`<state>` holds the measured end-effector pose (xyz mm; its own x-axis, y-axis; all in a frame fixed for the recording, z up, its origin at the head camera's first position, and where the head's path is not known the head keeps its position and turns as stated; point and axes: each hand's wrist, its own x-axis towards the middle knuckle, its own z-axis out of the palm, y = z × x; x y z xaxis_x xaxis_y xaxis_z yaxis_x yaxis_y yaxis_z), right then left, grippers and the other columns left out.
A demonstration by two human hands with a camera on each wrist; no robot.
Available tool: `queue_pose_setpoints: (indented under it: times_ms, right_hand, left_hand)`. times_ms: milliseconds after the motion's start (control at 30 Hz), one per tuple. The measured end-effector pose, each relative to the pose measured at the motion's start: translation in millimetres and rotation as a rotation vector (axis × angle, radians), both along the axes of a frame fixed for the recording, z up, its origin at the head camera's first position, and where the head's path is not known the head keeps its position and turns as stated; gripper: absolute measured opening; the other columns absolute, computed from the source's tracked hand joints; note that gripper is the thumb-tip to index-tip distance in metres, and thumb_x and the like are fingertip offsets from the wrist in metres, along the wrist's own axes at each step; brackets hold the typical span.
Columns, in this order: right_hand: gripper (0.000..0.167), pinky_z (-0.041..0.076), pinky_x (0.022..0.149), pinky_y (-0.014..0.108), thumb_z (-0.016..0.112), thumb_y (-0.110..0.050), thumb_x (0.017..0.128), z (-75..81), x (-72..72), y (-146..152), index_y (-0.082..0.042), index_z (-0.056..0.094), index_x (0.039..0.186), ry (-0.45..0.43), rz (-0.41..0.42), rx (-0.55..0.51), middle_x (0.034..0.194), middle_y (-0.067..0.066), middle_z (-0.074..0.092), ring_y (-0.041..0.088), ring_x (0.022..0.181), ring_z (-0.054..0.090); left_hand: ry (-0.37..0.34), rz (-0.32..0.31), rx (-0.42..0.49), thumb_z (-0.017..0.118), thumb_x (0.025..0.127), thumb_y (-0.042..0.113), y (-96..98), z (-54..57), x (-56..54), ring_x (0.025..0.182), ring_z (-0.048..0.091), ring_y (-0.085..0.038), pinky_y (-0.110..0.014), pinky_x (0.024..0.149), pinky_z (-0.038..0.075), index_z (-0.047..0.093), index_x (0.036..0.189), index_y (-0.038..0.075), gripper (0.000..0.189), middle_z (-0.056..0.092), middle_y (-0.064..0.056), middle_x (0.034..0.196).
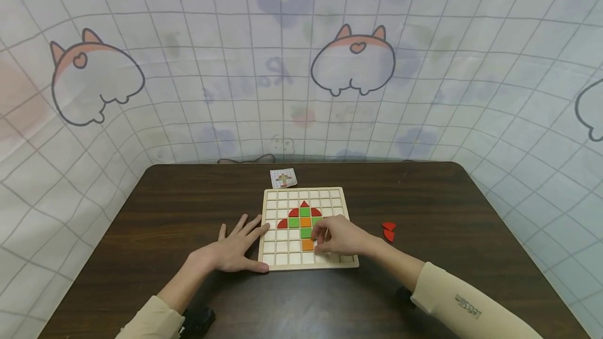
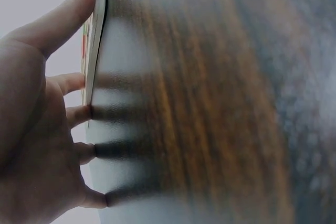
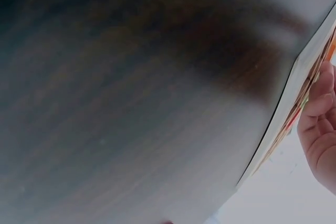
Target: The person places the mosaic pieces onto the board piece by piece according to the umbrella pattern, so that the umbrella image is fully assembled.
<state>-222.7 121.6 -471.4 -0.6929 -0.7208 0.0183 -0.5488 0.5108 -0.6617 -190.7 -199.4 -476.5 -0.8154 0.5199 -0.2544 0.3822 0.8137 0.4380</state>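
A wooden grid board (image 1: 282, 259) lies on the table with flat coloured tiles in its cells. Red, green and orange shapes form a stepped figure, with a red triangle (image 1: 304, 204) at the top and an orange square (image 1: 308, 245) at the bottom. My left hand (image 1: 233, 250) is spread beside the board, thumb at the near left corner and a fingertip on the left edge. Over the board's right half, my right hand (image 1: 341, 235) has curled fingers, its fingertips right beside the orange square. I cannot tell whether a tile is between them.
Loose red pieces (image 1: 388, 231) lie on the table to the right of the board. Behind it lies a small card (image 1: 283, 178) printed with a coloured figure. The dark wooden table (image 1: 188, 192) backs onto a patterned curtain (image 1: 226, 67).
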Motion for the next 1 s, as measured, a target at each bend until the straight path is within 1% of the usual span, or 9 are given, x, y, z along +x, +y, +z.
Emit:
queue_pose_setpoints:
  times_ms: [233, 433, 600, 767, 1000]
  right_hand:
    - [0.009, 0.049, 0.066, 0.025, 0.079, -0.004, 0.087, -2.2, 1.7, -3.0, -0.006, 0.074, 0.094, 0.023, 0.011, 0.003, 0.075, -0.009, 0.062, 0.005, 0.069, 0.056]
    - [0.010, 0.050, 0.065, 0.027, 0.080, -0.007, 0.088, 0.0, 0.6, 5.5, -0.007, 0.073, 0.095, 0.004, -0.014, -0.011, 0.077, -0.008, 0.063, 0.009, 0.070, 0.058]
    - [0.011, 0.052, 0.068, 0.027, 0.078, -0.010, 0.091, 3.7, 0.2, 23.4, -0.007, 0.073, 0.100, -0.032, -0.047, -0.023, 0.080, -0.007, 0.065, 0.011, 0.072, 0.062]
    - [0.013, 0.053, 0.065, 0.028, 0.077, -0.013, 0.092, 8.4, -0.6, 46.0, -0.007, 0.074, 0.104, -0.042, -0.075, -0.032, 0.083, -0.007, 0.066, 0.012, 0.072, 0.063]
    - [0.018, 0.051, 0.066, 0.029, 0.077, -0.014, 0.094, 14.7, -3.9, 83.3, -0.004, 0.072, 0.108, -0.092, -0.153, -0.030, 0.084, -0.004, 0.067, 0.013, 0.073, 0.061]
  left_hand:
    - [-0.006, -0.001, -0.002, 0.071, 0.087, 0.067, -0.2, 0.3, 1.1, 0.155, -0.004, -0.044, -0.081, 0.107, -0.002, 0.024, 0.166, 0.018, 0.103, 0.007, -0.011, 0.172]
    - [-0.007, -0.003, -0.007, 0.070, 0.088, 0.068, -0.7, 0.5, 1.2, 0.155, -0.004, -0.044, -0.081, 0.107, -0.002, 0.023, 0.166, 0.019, 0.104, 0.006, -0.010, 0.172]
    - [0.000, -0.005, -0.010, 0.069, 0.088, 0.068, -1.2, 0.1, 0.2, 0.155, -0.004, -0.044, -0.081, 0.107, -0.002, 0.023, 0.166, 0.019, 0.104, 0.006, -0.010, 0.172]
    - [-0.004, -0.001, -0.008, 0.069, 0.087, 0.068, -1.3, -0.3, -0.1, 0.154, -0.003, -0.044, -0.082, 0.107, -0.002, 0.023, 0.166, 0.018, 0.104, 0.007, -0.010, 0.172]
    - [-0.011, 0.000, -0.005, 0.070, 0.087, 0.068, -1.4, -0.1, -0.3, 0.154, -0.004, -0.044, -0.081, 0.107, -0.003, 0.023, 0.166, 0.017, 0.104, 0.007, -0.010, 0.172]
